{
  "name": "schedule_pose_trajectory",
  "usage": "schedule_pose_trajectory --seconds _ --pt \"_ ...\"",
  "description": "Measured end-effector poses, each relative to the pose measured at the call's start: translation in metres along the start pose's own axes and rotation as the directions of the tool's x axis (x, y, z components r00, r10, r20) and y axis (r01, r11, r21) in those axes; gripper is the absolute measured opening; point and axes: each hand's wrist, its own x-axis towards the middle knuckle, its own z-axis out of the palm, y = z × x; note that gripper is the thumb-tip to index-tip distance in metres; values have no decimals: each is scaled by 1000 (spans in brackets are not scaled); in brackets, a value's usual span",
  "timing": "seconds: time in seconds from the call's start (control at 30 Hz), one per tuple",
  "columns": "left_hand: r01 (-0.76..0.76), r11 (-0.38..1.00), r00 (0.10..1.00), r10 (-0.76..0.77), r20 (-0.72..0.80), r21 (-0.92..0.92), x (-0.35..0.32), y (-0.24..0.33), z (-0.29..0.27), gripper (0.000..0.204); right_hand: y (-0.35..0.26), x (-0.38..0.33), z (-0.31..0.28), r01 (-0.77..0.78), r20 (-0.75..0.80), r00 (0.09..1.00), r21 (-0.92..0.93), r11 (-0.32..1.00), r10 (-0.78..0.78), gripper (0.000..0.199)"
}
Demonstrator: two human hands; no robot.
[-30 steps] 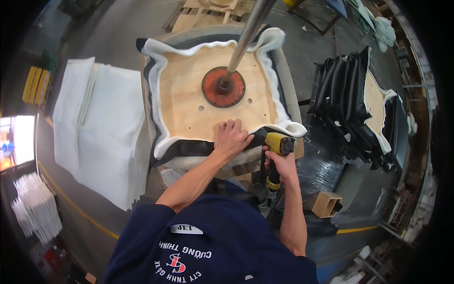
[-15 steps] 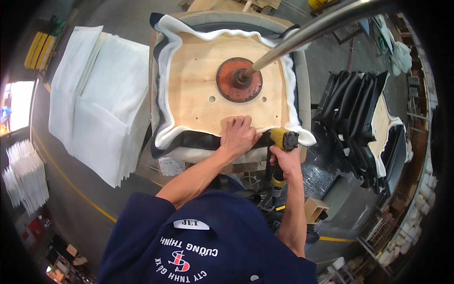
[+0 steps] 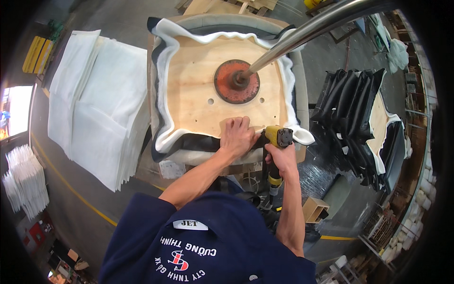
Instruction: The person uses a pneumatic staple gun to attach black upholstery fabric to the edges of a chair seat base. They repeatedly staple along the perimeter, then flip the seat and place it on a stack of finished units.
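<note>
On the left, white sheets (image 3: 94, 109) lay in a big pile, well apart from the hands. Next came the board (image 3: 198, 61), pale wood and almost square, flat in front of the person. White fluff (image 3: 162, 90) went round it, and black cloth (image 3: 198, 143) showed past the fluff on the near side. A red disc (image 3: 224, 90) sat on the middle of the board, at the end of a shiny pole (image 3: 307, 38) that went up to the right.

The left hand (image 3: 238, 136) was on the near edge of the board, back up, with its bent fingers close together. It hid what was under it, so I could not tell if it pinched the cloth. Just right of it was the gun (image 3: 273, 135), yellow on top. The right hand (image 3: 283, 158) was wrapped round the gun's handle, which ran back toward the person.

The near edge ran left to right, across the way the handle ran. The left hand was nearer to the board; the right hand sat lower, with the gun's tip hidden. Further right were a small box (image 3: 314, 209) and a pile of black covers (image 3: 347, 104)
</note>
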Motion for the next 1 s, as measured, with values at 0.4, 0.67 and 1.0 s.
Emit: schedule_pose_trajectory --seconds 0.4,0.67,1.0 --pt "14 1000 999 -14 39 -18 -2 -1 -9 28 18 -24 -11 -26 114 993 117 993 13 77" --pt "32 999 998 -31 60 -22 -3 1 -6 25 10 -16 5 -47 63 997 -15 999 48 73" --pt "-185 975 941 213 264 -126 -2 -22 -35 41 36 -49 4 28 -66 998 203 979 -15 40"
